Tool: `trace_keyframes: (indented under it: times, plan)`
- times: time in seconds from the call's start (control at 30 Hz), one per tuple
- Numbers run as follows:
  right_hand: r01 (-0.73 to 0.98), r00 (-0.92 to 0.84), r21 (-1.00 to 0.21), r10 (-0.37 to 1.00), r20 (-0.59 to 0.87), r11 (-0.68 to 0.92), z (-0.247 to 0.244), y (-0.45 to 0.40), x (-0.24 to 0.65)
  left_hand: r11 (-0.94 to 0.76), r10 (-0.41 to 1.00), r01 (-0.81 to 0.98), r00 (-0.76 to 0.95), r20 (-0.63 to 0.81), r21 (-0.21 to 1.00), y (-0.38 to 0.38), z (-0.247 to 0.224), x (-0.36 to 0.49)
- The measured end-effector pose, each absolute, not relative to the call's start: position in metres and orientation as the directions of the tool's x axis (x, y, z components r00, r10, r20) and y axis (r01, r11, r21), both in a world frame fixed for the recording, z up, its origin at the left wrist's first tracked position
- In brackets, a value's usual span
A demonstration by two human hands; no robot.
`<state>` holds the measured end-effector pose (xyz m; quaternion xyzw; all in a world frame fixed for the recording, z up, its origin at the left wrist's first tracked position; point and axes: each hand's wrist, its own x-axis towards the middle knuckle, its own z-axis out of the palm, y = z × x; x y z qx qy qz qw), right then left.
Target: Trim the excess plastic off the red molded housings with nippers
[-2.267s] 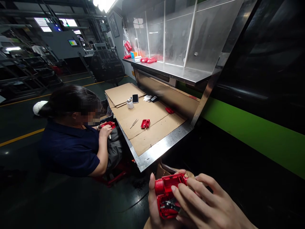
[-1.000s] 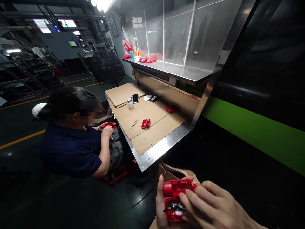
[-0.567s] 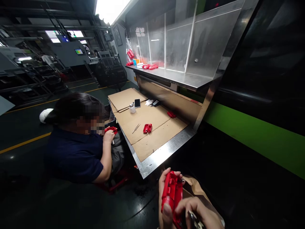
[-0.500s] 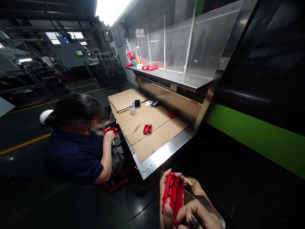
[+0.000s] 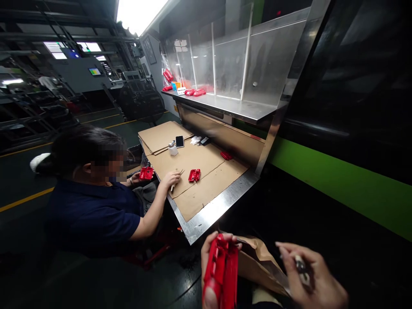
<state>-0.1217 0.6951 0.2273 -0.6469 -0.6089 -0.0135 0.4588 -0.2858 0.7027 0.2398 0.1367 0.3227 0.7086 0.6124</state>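
Note:
At the bottom of the view my left hand [image 5: 209,270] grips a red plastic housing [image 5: 222,272], held on edge. My right hand [image 5: 310,274] is off to the right, apart from the housing, with its fingers closed on a small dark metal tool [image 5: 301,266]; the picture there is blurred. Between my hands lies an open brown paper bag [image 5: 257,264].
A co-worker in a dark shirt [image 5: 93,214] sits at a steel bench [image 5: 209,212] covered with cardboard, holding a red part [image 5: 146,173] and reaching to a tool on the bench. Red parts [image 5: 195,175], a phone [image 5: 179,141] and a small bottle [image 5: 173,148] lie there. A steel shelf [image 5: 225,105] hangs above.
My right hand has pulled away from the red housing to the right with the small tool. The co-worker's hand has reached out onto the bench.

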Motion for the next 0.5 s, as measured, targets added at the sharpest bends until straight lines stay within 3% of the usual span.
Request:
trace_keyframes:
  times: [0.07, 0.13, 0.23, 0.37, 0.5]
  plan:
    - [0.875, 0.244, -0.480, 0.798, 0.551, 0.064, 0.221, 0.715, -0.088, -0.065, 0.969, -0.865, -0.173, -0.174, 0.497, 0.705, 0.240, -0.290]
    - [0.910, 0.271, -0.406, 0.865, 0.423, -0.087, 0.217, 0.731, -0.061, -0.028, 0.984, -0.898, -0.102, -0.146, 0.439, 0.706, 0.238, -0.295]
    - [0.854, 0.354, -0.466, 0.915, 0.194, -0.232, 0.220, 0.737, -0.048, 0.043, 0.993, -0.882, -0.015, -0.119, 0.469, 0.707, 0.236, -0.300]
    - [0.779, 0.317, -0.594, 0.944, 0.096, -0.201, 0.239, 0.718, -0.077, 0.108, 0.983, -0.817, 0.004, -0.182, 0.566, 0.708, 0.241, -0.298]
    - [0.689, 0.103, -0.722, 0.995, 0.018, -0.059, 0.263, 0.701, -0.110, 0.145, 0.973, -0.771, -0.003, -0.232, 0.620, 0.704, 0.243, -0.295]
